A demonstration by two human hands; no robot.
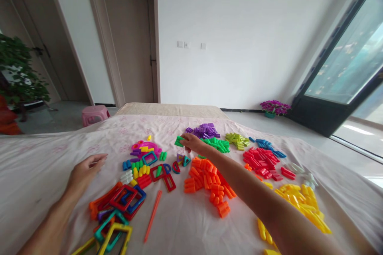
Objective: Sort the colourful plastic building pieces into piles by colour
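My right hand (191, 142) reaches over the middle of the cloth and pinches a green plastic building block (179, 141). Just behind its wrist lies a heap of green blocks (218, 144), with purple blocks (205, 130) beyond and orange blocks (206, 175) nearer to me. On the left, my left hand (88, 165) is held with its fingers stretched out and nothing in them. To its right sit a pink plastic piece (154, 149) and small mixed blocks, including white ones (127, 176). Coloured frame-shaped tiles (125, 199) are stacked closer to me.
A patterned cloth (170, 223) covers the surface, with an orange stick (153, 215) on it. Heaps of red (261, 162), yellow (302, 203), lime (237, 140) and blue blocks (266, 145) lie to the right. A pink stool (95, 115) stands beyond on the floor.
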